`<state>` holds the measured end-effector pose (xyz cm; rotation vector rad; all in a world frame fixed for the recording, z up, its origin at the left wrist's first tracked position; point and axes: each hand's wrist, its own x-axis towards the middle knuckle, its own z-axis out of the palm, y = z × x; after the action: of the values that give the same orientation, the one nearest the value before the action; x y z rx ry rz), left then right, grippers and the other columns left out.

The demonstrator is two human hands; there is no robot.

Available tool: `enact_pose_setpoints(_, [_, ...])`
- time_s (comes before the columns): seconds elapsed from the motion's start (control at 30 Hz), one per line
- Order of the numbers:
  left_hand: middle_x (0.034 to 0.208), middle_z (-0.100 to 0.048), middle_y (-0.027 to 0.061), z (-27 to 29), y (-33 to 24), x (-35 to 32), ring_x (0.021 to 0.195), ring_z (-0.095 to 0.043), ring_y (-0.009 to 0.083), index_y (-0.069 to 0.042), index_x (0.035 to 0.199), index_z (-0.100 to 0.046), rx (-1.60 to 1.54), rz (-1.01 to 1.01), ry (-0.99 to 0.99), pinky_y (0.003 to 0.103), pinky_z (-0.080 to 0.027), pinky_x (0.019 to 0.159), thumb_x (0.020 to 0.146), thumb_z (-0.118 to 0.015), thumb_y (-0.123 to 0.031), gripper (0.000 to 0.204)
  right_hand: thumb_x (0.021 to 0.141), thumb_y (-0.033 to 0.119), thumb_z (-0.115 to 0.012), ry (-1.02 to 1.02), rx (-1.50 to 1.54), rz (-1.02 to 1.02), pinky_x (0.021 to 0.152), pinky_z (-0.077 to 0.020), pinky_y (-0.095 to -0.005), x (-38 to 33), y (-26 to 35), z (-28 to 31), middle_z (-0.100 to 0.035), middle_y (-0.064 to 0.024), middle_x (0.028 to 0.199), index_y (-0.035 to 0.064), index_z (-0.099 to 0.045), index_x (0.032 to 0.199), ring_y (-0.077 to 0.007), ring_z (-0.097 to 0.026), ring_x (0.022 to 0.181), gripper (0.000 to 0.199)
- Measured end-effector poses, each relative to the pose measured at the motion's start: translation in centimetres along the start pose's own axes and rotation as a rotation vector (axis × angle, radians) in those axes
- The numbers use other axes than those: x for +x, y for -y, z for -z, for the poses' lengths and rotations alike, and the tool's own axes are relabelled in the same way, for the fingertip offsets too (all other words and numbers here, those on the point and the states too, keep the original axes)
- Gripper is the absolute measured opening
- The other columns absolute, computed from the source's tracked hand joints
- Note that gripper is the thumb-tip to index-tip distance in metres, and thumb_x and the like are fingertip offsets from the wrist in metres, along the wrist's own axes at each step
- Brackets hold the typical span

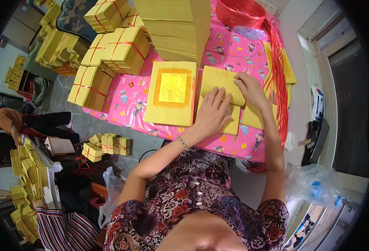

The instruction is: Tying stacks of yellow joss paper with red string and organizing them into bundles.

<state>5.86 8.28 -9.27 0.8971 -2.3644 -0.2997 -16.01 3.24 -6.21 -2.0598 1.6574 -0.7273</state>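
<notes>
My left hand [211, 112] lies flat with fingers spread on a stack of yellow paper sheets [220, 79] on the pink patterned tablecloth [128, 98]. My right hand [249, 87] pinches the folded edge of the top yellow sheet of that stack. Left of the hands lies a yellow stack whose top sheet has a gold foil square [172, 88] in an orange border.
A tall pile of yellow paper [176, 27] stands behind. Bundles tied with red string [117, 48] crowd the table's left. Red strings [278, 79] hang along the right edge near a red basket [239, 12]. Other people [8, 121] work at the left among more bundles [105, 144].
</notes>
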Motion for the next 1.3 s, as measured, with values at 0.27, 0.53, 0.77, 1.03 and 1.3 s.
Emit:
enact_pose_setpoints(0.27, [0.152, -0.028, 0.0306, -3.3, 2.6, 2.5, 0.142, -0.024, 0.0487, -0.013, 0.151, -0.034, 0.092, 0.046, 0.064, 0.057, -0.020, 0.116, 0.084, -0.067, -0.051, 0.084, 0.096, 0.022, -0.057, 0.016, -0.155, -0.056, 0.083, -0.0476, -0.0464, 3.7, -3.4, -2.3, -0.063, -0.0169, 0.101, 0.0024, -0.062, 0.102, -0.0360, -0.060, 0.098, 0.022])
enact_pose_setpoints(0.53, [0.150, -0.032, 0.0314, -4.5, 4.0, 3.1, 0.140, -0.027, 0.0490, -0.013, 0.147, -0.041, 0.095, 0.054, 0.095, 0.057, -0.020, 0.116, 0.084, -0.065, -0.054, 0.079, 0.095, 0.023, -0.057, -0.010, -0.344, 0.045, 0.085, -0.0478, -0.0485, 5.2, -3.8, -2.4, -0.063, -0.0155, 0.101, 0.0032, -0.064, 0.106, -0.0355, -0.060, 0.100, 0.024])
enact_pose_setpoints(0.77, [0.146, -0.036, 0.0279, -4.2, 3.8, 3.3, 0.138, -0.030, 0.0474, -0.015, 0.149, -0.038, 0.110, 0.072, 0.130, 0.057, -0.023, 0.115, 0.087, -0.061, -0.056, 0.078, 0.094, 0.020, -0.057, 0.145, -0.074, 0.008, 0.090, -0.0484, -0.0452, 7.0, -2.8, -3.6, -0.065, -0.0170, 0.111, 0.0022, -0.065, 0.115, -0.0362, -0.061, 0.106, 0.028])
enact_pose_setpoints(1.03, [0.149, -0.034, 0.0266, -4.0, 3.1, 2.4, 0.139, -0.029, 0.0462, -0.012, 0.148, -0.038, 0.145, 0.056, 0.099, 0.059, -0.022, 0.115, 0.085, -0.063, -0.057, 0.081, 0.094, 0.020, -0.058, 0.172, -0.043, -0.011, 0.089, -0.0488, -0.0448, 7.0, -2.7, -3.7, -0.066, -0.0180, 0.109, 0.0012, -0.065, 0.113, -0.0362, -0.062, 0.104, 0.027])
enact_pose_setpoints(1.3, [0.147, -0.037, 0.0252, -3.5, 2.5, 2.3, 0.138, -0.031, 0.0450, -0.009, 0.144, -0.042, 0.163, 0.078, 0.160, 0.063, -0.022, 0.113, 0.085, -0.060, -0.062, 0.081, 0.093, 0.020, -0.059, 0.187, -0.037, 0.002, 0.090, -0.0486, -0.0449, 7.2, -2.9, -3.8, -0.066, -0.0179, 0.110, 0.0029, -0.065, 0.113, -0.0358, -0.062, 0.105, 0.027])
